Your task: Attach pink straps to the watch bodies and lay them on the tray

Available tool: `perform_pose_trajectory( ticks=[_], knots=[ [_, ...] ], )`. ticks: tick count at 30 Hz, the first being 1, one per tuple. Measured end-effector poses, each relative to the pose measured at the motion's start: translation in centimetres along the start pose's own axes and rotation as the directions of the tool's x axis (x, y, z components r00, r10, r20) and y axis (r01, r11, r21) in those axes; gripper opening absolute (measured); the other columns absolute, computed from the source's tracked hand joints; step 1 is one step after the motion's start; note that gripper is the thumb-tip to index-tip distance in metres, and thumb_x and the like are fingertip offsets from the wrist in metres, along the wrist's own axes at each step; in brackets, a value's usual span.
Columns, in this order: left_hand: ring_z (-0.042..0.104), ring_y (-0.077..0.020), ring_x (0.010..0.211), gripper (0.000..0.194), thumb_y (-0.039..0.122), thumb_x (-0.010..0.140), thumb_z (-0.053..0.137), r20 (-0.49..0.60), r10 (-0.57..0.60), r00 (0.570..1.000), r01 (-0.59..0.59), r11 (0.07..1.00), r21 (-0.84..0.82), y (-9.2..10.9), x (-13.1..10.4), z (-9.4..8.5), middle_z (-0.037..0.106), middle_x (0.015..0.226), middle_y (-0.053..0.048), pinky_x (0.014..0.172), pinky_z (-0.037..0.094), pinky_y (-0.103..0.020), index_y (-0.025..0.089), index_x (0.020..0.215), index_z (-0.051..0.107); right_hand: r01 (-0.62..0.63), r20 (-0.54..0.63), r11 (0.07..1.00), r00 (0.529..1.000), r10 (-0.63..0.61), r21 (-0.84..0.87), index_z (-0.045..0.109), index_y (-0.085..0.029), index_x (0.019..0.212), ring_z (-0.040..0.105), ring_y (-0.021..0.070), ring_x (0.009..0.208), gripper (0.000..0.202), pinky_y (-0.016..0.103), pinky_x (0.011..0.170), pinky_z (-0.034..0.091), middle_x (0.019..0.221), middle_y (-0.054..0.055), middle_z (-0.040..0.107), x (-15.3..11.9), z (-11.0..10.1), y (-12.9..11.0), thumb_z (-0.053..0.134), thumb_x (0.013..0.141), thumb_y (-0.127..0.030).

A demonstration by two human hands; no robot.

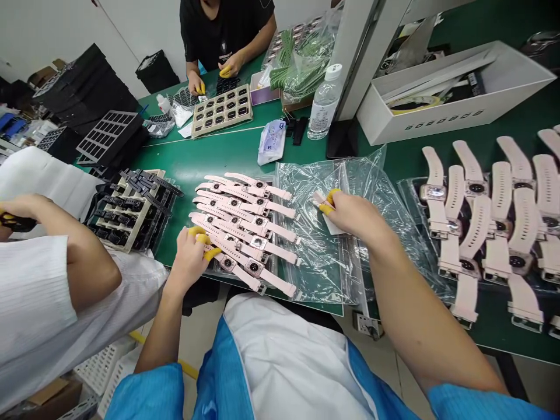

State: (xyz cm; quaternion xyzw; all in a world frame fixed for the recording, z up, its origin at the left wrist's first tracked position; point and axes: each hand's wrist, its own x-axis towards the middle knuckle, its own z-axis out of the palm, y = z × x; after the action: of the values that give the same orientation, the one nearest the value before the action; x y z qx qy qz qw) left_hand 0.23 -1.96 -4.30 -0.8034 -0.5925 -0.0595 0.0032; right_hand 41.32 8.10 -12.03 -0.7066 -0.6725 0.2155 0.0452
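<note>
Your blue-and-white smock (293,361) sits at 6 o'clock. L hand (189,262) touches pink-strapped smartwatches (259,221) at 11, prob. steadying them; can't tell if gripping. Well apart, R hand (356,216) at 1 pinches a small pale pc. (319,199) above clear plastic (297,181).

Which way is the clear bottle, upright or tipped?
Upright: the bottle stands on its base on the green table, white cap on top.

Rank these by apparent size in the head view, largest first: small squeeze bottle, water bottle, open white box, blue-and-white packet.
1. Open white box
2. Water bottle
3. Blue-and-white packet
4. Small squeeze bottle
</note>
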Motion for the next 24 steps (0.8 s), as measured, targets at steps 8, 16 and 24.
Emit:
perform_pose_trajectory(
  ticks=[8, 16, 24],
  knots=[
    [0.059, -0.0373, 0.101, 0.023, 0.03, 0.098, 0.055, 0.287, -0.188, 0.939, 0.065, 0.918, 0.391, 2.5, -2.9, -2.1, 0.064, 0.104, -0.018, 0.076, 0.049, -0.047, 0.014, 0.098, 0.071, 0.093, -0.114, 0.626, 0.993, -0.006, 0.774, 0.041, -0.026, 0.092, 0.051, 0.0165, 0.057, 0.027, 0.03, 0.056, 0.04, 0.072, -0.001, 0.056, -0.9, -0.9, -2.4, 0.065, 0.091, -0.039],
    [0.07, -0.031, 0.093, 0.017, 0.027, 0.095, 0.053, 0.162, -0.242, 0.957, 0.252, 0.967, -0.044, -0.2, -3.4, -1.9, 0.071, 0.095, -0.011, 0.079, 0.058, -0.043, 0.02, 0.092, 0.068, -0.022, -0.012, -0.093, 0.938, -0.346, 0.995, 0.058, -0.022, 0.095, 0.025, 0.0069, 0.042, 0.05, 0.023, 0.039, 0.019, 0.06, -0.008, 0.039, -3.0, -1.2, -5.8, 0.064, 0.088, -0.072],
    [0.075, -0.0199, 0.09, 0.023, 0.031, 0.095, 0.07, -0.089, -0.165, 0.982, -0.009, 0.433, -0.902, 5.8, 3.4, -2.1, 0.079, 0.108, -0.009, 0.08, 0.062, -0.034, 0.022, 0.111, 0.057, 0.065, -0.087, -0.069, 0.917, -0.39, 0.995, 0.052, -0.025, 0.092, 0.046, 0.0103, 0.045, 0.039, 0.021, 0.036, 0.032, 0.063, -0.006, 0.054, -5.0, 0.2, -7.8, 0.072, 0.09, -0.058]
  ],
)
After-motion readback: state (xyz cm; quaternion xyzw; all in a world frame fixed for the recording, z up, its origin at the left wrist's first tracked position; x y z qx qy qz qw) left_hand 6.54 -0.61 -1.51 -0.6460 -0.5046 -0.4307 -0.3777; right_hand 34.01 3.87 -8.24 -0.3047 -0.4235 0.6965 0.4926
